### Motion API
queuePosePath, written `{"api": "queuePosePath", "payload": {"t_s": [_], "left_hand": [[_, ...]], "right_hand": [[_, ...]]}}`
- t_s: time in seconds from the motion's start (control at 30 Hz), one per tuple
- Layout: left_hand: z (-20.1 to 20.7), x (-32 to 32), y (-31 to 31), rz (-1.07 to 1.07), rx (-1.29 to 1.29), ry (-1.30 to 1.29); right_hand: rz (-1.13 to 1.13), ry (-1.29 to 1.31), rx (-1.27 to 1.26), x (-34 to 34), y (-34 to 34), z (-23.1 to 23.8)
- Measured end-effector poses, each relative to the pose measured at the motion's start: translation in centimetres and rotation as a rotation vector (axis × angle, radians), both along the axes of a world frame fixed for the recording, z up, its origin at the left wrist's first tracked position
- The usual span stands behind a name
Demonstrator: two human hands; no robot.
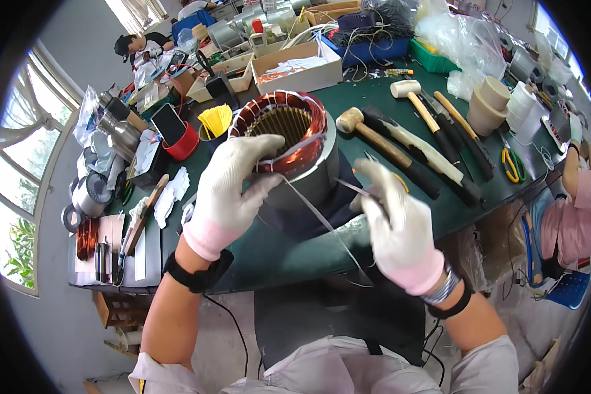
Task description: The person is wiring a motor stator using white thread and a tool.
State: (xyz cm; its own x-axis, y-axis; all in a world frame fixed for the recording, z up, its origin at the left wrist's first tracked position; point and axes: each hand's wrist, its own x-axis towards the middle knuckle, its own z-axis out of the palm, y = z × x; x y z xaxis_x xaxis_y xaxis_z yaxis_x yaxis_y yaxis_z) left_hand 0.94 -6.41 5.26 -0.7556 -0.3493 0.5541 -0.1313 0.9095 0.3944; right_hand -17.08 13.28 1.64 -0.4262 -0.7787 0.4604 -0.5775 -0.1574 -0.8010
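A motor stator (302, 190) with a grey cylindrical shell stands upright on the green table in front of me. Its copper winding (305, 157) rings the top, bound with white lacing. My left hand (233, 184), in a white glove, is closed over the near left of this winding, fingertips inside the rim. From beside its thumb a flat white lacing cord (318, 217) runs down to the right, past the table edge. Just right of the stator, my gloved right hand (400, 226) pinches a thin pale strip (350, 186) pointing at the shell; its exact kind is unclear.
Mallets (358, 125) and several dark-handled tools lie to the right, with green-yellow scissors (511, 161) beyond. A yellow bundle (215, 120) in a cup, a red holder (184, 144) with a phone, and a white box (302, 72) stand behind. A co-worker (568, 203) is at far right.
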Motion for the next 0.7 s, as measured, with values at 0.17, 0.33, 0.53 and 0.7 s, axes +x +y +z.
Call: {"api": "queuePosePath", "payload": {"t_s": [0.17,0.33,0.53,0.7], "left_hand": [[0.4,-0.5,-0.3,-0.042,-0.087,0.001],[2.7,-0.4,-1.1,-0.109,-0.065,-0.151],[4.9,-2.0,-4.6,-0.292,-0.122,-0.521],[5.0,-1.1,-1.0,0.023,-0.345,-0.204]], "right_hand": [[0.005,0.448,-0.036,1.5,-3.2,-0.2],[0.219,0.299,0.073,0.9,-4.6,1.0],[0.123,0.168,0.102,0.4,-5.6,1.9],[0.124,0.072,-0.131,0.5,-4.3,3.5]]}}
